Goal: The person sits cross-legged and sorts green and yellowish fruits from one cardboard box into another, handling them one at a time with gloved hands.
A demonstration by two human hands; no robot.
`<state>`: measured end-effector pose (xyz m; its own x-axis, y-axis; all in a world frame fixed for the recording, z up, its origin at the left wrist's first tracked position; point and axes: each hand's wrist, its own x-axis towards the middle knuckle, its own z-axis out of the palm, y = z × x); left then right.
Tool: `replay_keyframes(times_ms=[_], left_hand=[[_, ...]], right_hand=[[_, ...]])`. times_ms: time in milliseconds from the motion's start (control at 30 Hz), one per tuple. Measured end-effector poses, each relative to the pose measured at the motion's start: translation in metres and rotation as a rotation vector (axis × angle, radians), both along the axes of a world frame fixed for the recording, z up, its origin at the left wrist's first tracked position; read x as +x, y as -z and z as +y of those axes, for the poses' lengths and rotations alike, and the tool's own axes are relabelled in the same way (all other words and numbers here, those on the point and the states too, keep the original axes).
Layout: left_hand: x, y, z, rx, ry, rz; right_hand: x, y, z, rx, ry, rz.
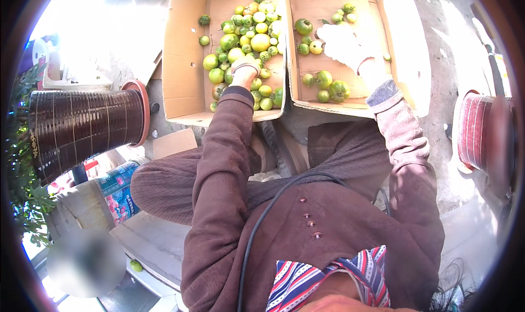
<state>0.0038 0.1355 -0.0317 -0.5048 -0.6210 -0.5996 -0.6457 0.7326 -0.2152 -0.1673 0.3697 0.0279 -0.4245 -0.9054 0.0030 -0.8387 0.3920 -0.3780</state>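
My left hand (pixel 245 70) reaches into the left cardboard box (pixel 184 65), among a heap of green tomatoes (pixel 260 42). A thin bracelet circles that wrist. Its fingers are lost in glare and among the tomatoes, so its grip is unclear. Over the right cardboard box (pixel 357 102), my right hand (pixel 344 45) is covered by something white and overexposed, a cloth or a glove. A pale yellow-green tomato (pixel 316 47) lies right at its left edge; whether the hand grips it cannot be told. More green tomatoes (pixel 339 91) rest nearer me in this box.
A dark ribbed flowerpot (pixel 86 127) lies at the left beside leafy plants (pixel 26 147). At the right is a reddish pot (pixel 475 131). A cardboard scrap (pixel 175 143) lies before my bent knee. A cable (pixel 262 221) runs across my jacket. One green tomato (pixel 135 265) sits behind me, lower left.
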Motion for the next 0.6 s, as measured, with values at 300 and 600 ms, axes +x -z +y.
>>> replay_keyframes(times_ms=[300,600], left_hand=[[0.031,0.012,0.01,-0.031,0.177,0.442],[0.011,-0.078,-0.036,1.464,-0.8,1.027]], right_hand=[[0.002,0.012,0.004,-0.139,0.011,0.01],[0.03,-0.025,-0.025,-0.594,-0.013,0.004]])
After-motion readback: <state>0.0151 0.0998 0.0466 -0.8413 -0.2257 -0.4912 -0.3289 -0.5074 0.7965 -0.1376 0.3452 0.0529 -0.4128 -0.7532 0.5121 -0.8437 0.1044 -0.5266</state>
